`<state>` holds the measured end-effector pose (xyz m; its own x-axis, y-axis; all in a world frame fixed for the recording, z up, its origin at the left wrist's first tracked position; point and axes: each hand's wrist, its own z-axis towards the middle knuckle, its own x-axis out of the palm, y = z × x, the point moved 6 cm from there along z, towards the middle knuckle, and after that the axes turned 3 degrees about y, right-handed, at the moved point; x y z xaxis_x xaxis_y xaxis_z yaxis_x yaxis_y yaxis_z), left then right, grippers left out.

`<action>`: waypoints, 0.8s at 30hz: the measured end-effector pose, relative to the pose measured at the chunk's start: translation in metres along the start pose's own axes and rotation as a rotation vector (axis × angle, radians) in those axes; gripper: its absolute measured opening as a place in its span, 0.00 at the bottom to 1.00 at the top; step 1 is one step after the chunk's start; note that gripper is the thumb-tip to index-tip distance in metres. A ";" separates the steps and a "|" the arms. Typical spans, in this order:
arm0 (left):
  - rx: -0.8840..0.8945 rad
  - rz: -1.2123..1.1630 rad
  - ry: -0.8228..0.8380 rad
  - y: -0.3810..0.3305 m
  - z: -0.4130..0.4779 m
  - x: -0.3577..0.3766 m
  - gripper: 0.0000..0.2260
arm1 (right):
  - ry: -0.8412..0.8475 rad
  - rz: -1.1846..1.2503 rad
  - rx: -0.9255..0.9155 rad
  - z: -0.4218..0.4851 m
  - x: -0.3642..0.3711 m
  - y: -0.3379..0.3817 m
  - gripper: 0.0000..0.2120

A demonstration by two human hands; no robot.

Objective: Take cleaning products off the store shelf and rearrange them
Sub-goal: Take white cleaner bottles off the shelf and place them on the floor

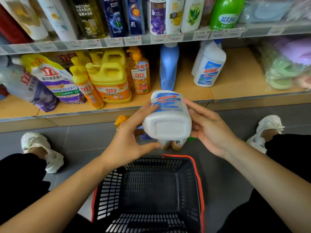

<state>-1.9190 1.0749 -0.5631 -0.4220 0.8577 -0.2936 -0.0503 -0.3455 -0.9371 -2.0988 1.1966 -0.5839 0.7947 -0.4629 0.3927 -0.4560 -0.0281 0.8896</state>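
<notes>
We see only the base and lower label of the white bottle (166,120); its neck points away toward 12 o'clock, hidden. It mostly covers the floor bottles (176,144), and the black basket (196,174) at 6 o'clock is cut off. Beyond, on the lower shelf (235,84), stand a blue bottle (169,68) and a twin bottle (209,71). Our left hand (127,137) grips the white bottle at 9 o'clock, thumb beneath; our right hand (210,132) presses straight fingers at 3 o'clock.

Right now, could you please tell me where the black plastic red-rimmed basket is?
The black basket sits bottom centre in the head view, on the grey floor, below the white plastic bottle held between the left hand and right hand.
</notes>
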 end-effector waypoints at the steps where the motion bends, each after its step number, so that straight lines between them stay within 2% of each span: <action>1: -0.017 0.011 -0.020 0.001 0.003 -0.002 0.41 | 0.036 -0.030 -0.033 0.000 0.003 0.003 0.22; 4: -0.010 0.091 -0.126 0.000 0.009 -0.007 0.35 | 0.127 -0.297 -0.103 -0.003 0.014 0.006 0.29; 7: -0.022 0.171 -0.166 -0.003 0.010 -0.011 0.30 | 0.060 -0.399 -0.123 -0.003 0.016 0.004 0.25; 10: -0.029 0.323 -0.169 -0.006 0.010 -0.020 0.30 | -0.019 -0.513 -0.217 -0.001 0.014 0.013 0.18; 12: -0.011 0.308 -0.165 -0.008 0.011 -0.021 0.30 | -0.104 -0.710 -0.300 0.000 0.008 0.021 0.18; 13: 0.001 0.277 -0.160 -0.010 0.012 -0.021 0.29 | -0.103 -0.733 -0.325 0.000 0.008 0.023 0.20; 17: -0.002 0.267 -0.177 -0.010 0.014 -0.024 0.27 | 0.059 -0.466 -0.360 0.000 0.014 0.015 0.24; 24: 0.046 0.037 -0.100 -0.016 0.015 -0.011 0.32 | 0.039 -0.303 -0.353 -0.008 0.023 0.006 0.18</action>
<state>-1.9271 1.0652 -0.5422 -0.5121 0.8026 -0.3059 -0.0730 -0.3955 -0.9156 -2.0804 1.1927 -0.5680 0.8886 -0.4465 0.1055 -0.0421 0.1496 0.9878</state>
